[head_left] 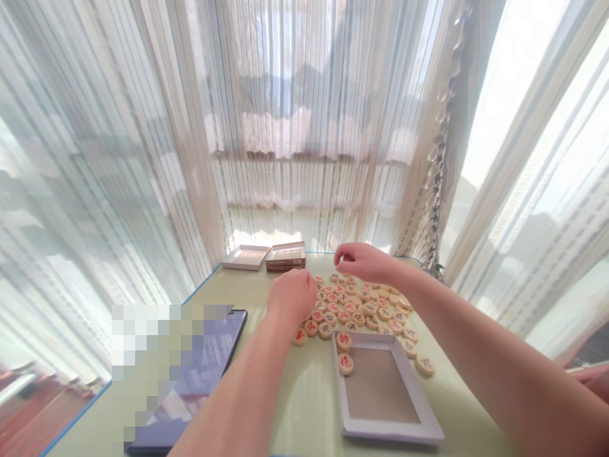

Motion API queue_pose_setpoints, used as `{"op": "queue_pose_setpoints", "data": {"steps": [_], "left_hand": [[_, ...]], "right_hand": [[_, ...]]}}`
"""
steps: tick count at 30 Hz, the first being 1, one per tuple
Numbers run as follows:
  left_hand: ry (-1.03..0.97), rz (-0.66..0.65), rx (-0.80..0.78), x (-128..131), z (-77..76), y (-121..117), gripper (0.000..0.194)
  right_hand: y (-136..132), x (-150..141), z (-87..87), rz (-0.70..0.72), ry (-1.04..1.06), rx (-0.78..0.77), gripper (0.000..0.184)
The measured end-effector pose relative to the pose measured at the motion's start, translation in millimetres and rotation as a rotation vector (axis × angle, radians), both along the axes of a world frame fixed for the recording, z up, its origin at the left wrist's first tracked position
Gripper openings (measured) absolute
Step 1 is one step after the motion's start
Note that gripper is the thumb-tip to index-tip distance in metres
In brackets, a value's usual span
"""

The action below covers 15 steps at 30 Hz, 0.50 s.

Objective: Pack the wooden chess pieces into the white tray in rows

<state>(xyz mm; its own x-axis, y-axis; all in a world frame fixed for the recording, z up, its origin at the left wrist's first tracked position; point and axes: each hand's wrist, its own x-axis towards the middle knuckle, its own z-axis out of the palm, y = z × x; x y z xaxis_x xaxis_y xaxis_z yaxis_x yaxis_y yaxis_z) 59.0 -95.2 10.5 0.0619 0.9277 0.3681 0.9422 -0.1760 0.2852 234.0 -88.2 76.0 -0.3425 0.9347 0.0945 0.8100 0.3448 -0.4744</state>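
Observation:
Many round Chinese chess pieces [344,315] with red or dark characters lie spread across the middle of the table. My left hand [291,295] is at their left edge, back upward and fingers curled under; whatever it may hold is hidden. Beyond the far edge of the pieces, my right hand [361,260] is raised slightly with its fingers bent inward, and I cannot make out anything in them. Nearer to me lies an open shallow box tray [345,428]. Two red-marked pieces, one chess piece [344,341] and another chess piece [346,364], sit inside its far left corner.
A white shallow box lid [245,256] and a brown box [285,256] stand at the table's far edge. A tablet-like device [190,387], partly pixelated, lies at the left. Sheer curtains [295,127] hang behind the pale green table [304,400], which has a blue edge.

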Motion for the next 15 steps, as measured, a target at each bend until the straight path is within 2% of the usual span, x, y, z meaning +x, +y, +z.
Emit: {"op": "queue_pose_setpoints", "data": {"steps": [2,3,5,7,9,12,15], "left_hand": [[-0.003,0.149,-0.118,-8.4,3.8,-0.1,0.035],[-0.014,0.172,-0.166,-13.4,5.3,-0.3,0.033],[-0.037,0.144,-0.175,-22.5,6.8,-1.2,0.027],[-0.061,0.088,-0.162,-27.5,6.7,-3.2,0.024],[-0.086,0.018,-0.154,-27.4,5.2,-5.7,0.025],[-0.112,-0.037,-0.117,-21.4,0.7,-8.1,0.029],[-0.114,-0.038,-0.019,-14.7,-7.1,-7.3,0.029]], "right_hand": [[-29.6,-14.1,5.1,0.157,-0.058,-0.034,0.016],[-44.0,-19.0,4.7,0.228,-0.093,-0.022,0.017],[-68.8,-23.4,-2.2,0.273,-0.139,0.093,0.017],[-85.0,-20.7,-15.8,0.233,-0.163,0.196,0.02],[-92.4,-13.4,-32.1,0.221,-0.146,0.252,0.019],[-93.0,-1.1,-52.7,0.28,-0.034,0.324,0.02],[-90.7,5.9,-63.5,0.323,-0.026,0.219,0.021]]}}
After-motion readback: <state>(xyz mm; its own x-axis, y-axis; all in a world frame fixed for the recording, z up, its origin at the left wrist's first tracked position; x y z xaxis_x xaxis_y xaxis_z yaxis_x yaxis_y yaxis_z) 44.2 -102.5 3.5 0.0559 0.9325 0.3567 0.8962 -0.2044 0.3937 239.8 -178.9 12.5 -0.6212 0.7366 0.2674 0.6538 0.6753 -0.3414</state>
